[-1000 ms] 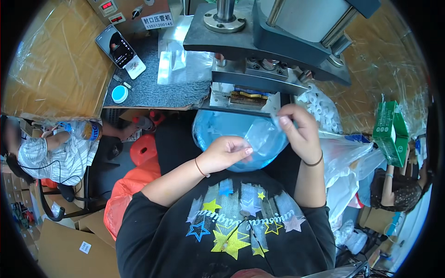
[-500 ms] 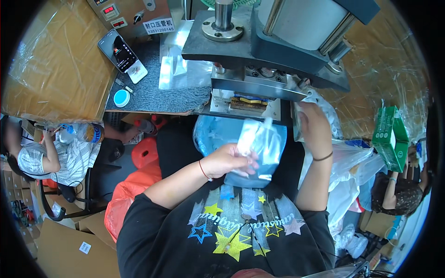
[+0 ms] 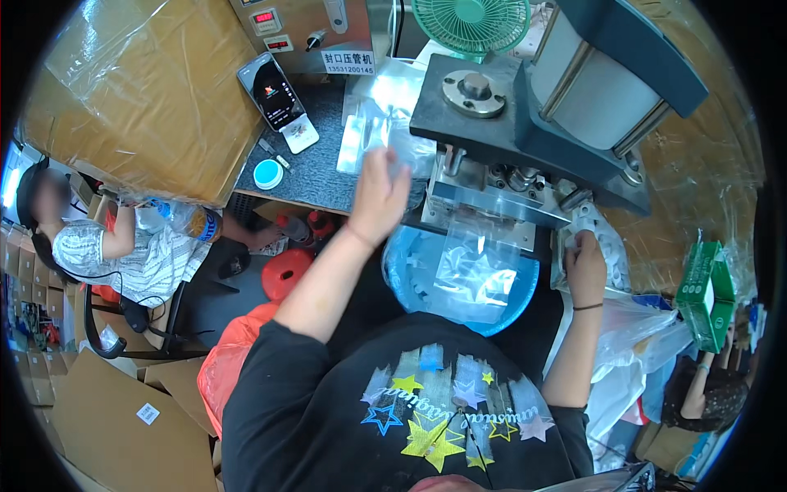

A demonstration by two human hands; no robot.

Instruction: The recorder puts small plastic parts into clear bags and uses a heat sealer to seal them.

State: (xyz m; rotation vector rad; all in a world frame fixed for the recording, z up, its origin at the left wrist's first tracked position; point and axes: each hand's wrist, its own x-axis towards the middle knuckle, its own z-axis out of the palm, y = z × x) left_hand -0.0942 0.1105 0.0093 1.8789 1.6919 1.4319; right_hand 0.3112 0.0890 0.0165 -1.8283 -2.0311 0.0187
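My left hand [image 3: 381,197] is over the near edge of a stack of clear plastic bags [image 3: 352,148] on the grey cloth-covered table. Motion blurs its fingers, so their grip is unclear. From the jaws of a sealing press [image 3: 484,209] hangs a clear plastic bag [image 3: 475,275], above a blue basin [image 3: 529,289] at my lap. To the right of the press, my right hand [image 3: 584,264] has its fingers curled together beside a plastic bag of whitish pieces [image 3: 611,238]. Whatever they may hold is hidden.
A phone on a stand [image 3: 279,102] and a small round tub [image 3: 268,174] are on the table's left. A green fan [image 3: 471,20] stands behind the press. Large wrapped cartons [image 3: 156,90] flank the table. Other people sit at far left and far right.
The clear bag has left my left hand and now hangs at the press. That hand has moved up and left to the bag stack. My right hand remains right of the press; the view has shifted.
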